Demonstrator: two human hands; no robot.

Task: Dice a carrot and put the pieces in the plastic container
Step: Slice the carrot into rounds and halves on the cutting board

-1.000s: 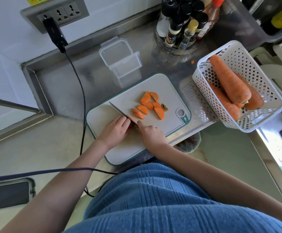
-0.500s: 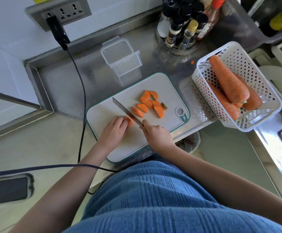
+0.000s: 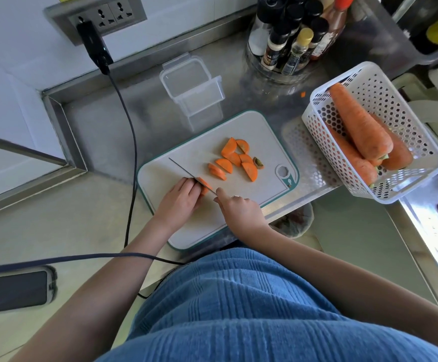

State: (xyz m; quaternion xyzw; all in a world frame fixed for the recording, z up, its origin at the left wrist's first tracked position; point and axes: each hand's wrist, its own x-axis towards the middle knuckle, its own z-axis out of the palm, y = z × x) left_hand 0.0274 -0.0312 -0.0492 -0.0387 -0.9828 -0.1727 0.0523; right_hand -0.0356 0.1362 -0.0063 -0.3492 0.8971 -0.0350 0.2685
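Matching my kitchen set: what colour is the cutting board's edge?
Teal-green trim around a pale grey cutting board, clearest in the head view.

Blue ribbed knit garment (image 3: 238,304) over torso, vertical ribs. 2 bare forearms, no sleeves in view. Ring (image 3: 236,196) on finger of right hand (image 3: 241,210). Left hand (image 3: 180,198) unadorned.
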